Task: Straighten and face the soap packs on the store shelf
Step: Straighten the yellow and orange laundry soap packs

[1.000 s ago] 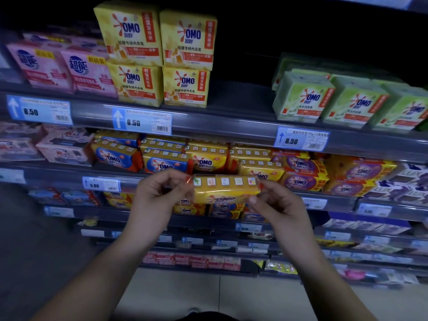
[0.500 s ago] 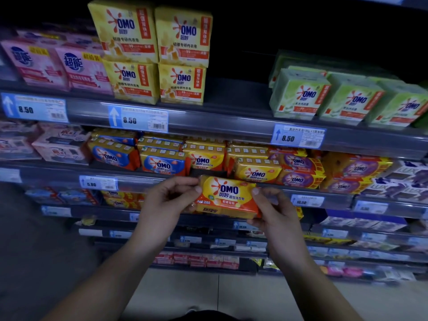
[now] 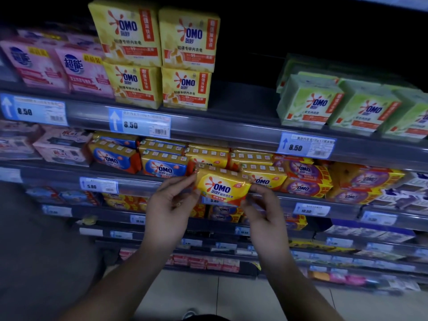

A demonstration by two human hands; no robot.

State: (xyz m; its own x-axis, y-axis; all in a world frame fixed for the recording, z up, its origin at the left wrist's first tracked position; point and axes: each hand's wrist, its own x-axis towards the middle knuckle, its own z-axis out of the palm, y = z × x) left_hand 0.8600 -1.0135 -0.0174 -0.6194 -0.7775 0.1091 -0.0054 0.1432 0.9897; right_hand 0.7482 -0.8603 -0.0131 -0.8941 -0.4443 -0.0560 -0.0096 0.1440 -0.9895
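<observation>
Raised toward the shelf edge point(image 3: 143, 181), the yellow soap pack point(image 3: 223, 186) now faces front, "OMO" legible; smaller print apparently blurred. Left hand point(image 3: 170, 205) and right hand point(image 3: 264, 212) pinch its ends, above a "5.80" tag point(image 3: 99, 185).

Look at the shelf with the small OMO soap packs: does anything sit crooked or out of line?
Yes. The leftmost blue pack is turned at an angle, not square with the row. One yellow pack is off the shelf, held tilted at its ends by the left hand and right hand, logo facing out.

Both hands' grip holds yellow soap pack point(image 3: 223, 186) at shelf point(image 3: 231, 130).
</observation>
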